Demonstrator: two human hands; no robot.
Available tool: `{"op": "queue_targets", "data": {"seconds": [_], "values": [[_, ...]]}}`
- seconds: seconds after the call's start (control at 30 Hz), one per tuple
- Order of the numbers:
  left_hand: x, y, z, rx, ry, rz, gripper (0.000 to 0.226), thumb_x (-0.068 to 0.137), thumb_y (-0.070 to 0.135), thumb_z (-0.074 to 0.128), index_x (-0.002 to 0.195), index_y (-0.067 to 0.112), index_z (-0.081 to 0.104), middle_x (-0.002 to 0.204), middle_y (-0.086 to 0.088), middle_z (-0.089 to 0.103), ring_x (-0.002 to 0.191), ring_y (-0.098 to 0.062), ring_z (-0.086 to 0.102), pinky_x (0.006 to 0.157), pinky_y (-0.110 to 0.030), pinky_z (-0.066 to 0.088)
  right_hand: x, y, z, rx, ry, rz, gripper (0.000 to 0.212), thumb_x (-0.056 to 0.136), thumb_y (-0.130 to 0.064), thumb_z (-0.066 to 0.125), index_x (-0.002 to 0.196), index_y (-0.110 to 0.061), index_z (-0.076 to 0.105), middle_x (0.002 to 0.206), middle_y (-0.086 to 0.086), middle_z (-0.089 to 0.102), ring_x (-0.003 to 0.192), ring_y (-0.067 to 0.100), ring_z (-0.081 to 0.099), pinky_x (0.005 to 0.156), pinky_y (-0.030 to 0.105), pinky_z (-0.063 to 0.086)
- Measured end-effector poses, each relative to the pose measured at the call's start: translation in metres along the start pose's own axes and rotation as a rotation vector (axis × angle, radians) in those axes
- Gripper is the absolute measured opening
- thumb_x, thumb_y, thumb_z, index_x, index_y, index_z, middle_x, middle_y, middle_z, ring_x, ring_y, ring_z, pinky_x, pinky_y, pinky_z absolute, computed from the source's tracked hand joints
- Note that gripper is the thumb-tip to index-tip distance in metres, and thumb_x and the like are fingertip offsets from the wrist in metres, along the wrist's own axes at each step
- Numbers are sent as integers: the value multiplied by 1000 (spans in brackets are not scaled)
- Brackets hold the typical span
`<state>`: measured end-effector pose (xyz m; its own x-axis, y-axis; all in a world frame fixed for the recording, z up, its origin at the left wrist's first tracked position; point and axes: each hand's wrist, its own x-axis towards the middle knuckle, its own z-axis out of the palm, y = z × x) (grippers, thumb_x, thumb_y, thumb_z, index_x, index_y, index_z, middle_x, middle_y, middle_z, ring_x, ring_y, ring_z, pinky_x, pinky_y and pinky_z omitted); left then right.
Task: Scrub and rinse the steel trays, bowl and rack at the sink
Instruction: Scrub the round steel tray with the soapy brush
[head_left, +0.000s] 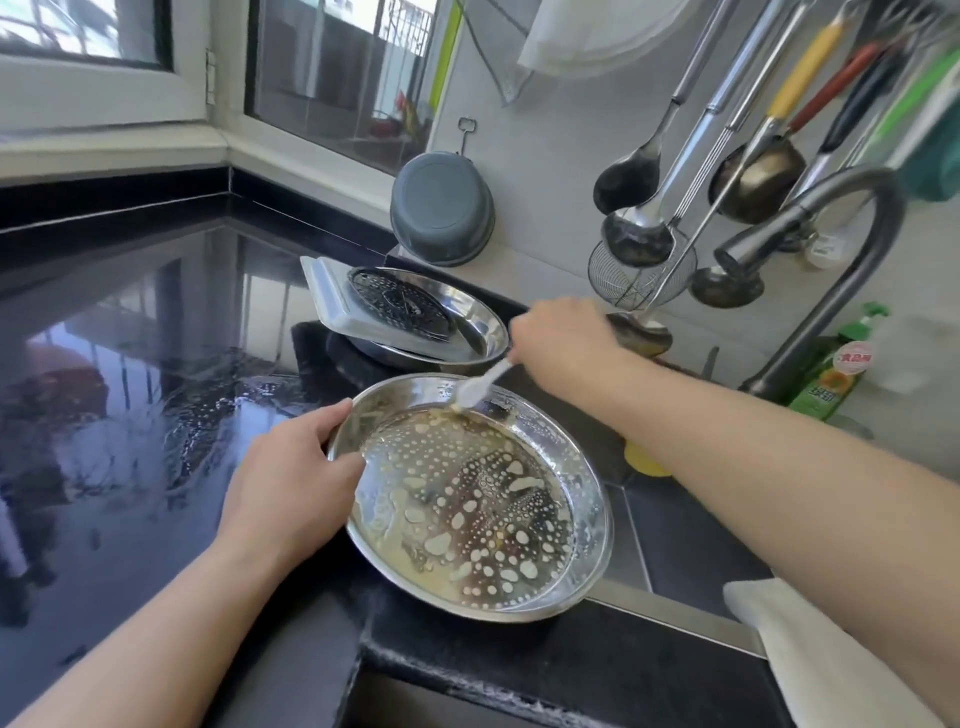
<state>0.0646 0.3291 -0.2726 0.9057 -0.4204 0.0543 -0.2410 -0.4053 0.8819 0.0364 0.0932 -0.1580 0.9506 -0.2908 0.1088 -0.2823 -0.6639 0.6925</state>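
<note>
From the head camera, a round steel tray (467, 499) sat at the near edge of the black counter (130, 364), partly over the sink (691, 540). Its bottom held a film of brownish liquid dotted with pale round blobs. The left hand (291, 483) gripped the tray's left rim, thumb curled over the edge and fingers underneath. The right hand (561, 343) pinched the handle of a white plastic spoon (480, 384), whose bowl touched the tray's far inner wall.

Behind the tray a second steel tray (467, 332) rested on the counter, with a white rectangular dish (332, 296) leaning in it and a dark round perforated rack (400, 301) lying on top of that. A grey bowl (441, 208) hung on the tiled wall above them.

To the right, ladles (639, 228) and a wire skimmer (634, 275) hung on the wall beside the curved tap (852, 218). A green bottle of dish soap (831, 379) stood by the tap's base, and a white cloth (800, 644) lay over the sink's near right edge.
</note>
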Motion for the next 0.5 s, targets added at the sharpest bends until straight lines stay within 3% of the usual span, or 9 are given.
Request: {"op": "queue_targets", "data": {"seconds": [0.1, 0.2, 0.3, 0.4, 0.5], "values": [[-4, 5, -2, -21, 7, 16, 59, 75, 25, 56, 88, 82, 51, 80, 37, 65, 80, -16, 69, 73, -40, 60, 15, -34, -6, -93, 207, -175, 6, 97, -27, 67, 94, -22, 66, 93, 0, 67, 85, 27, 69, 60, 34, 39], [-2, 3, -1, -24, 17, 24, 62, 79, 16, 58, 95, 75, 47, 80, 37, 65, 77, -18, 70, 73, -40, 60, 16, -32, -7, -113, 296, -244, 10, 97, -30, 66, 96, -21, 67, 96, 0, 69, 86, 27, 70, 58, 34, 36], [1, -2, 1, -1, 20, 32, 65, 80, 13, 60, 104, 72, 49, 70, 42, 60, 90, -15, 67, 83, -39, 58, 6, -4, 3, -128, 132, -102, 16, 99, -28, 61, 109, -18, 69, 107, 4, 69, 100, 33, 69, 66, 35, 40], [3, -4, 3, -21, 19, 34, 55, 81, 10, 61, 117, 51, 71, 81, 29, 68, 92, -14, 64, 79, -34, 53, -5, 20, 15, -108, -114, 83, 24, 100, -35, 61, 116, -18, 68, 115, 6, 68, 108, 32, 66, 72, 35, 41], [6, -6, 6, -11, 25, 43, 57, 83, 9, 61, 126, 46, 71, 95, 24, 73, 90, -8, 59, 75, -29, 44, -2, 11, 10, -86, -48, 50, 16, 100, -27, 61, 112, -21, 69, 112, 3, 69, 106, 31, 67, 70, 34, 39]]}}
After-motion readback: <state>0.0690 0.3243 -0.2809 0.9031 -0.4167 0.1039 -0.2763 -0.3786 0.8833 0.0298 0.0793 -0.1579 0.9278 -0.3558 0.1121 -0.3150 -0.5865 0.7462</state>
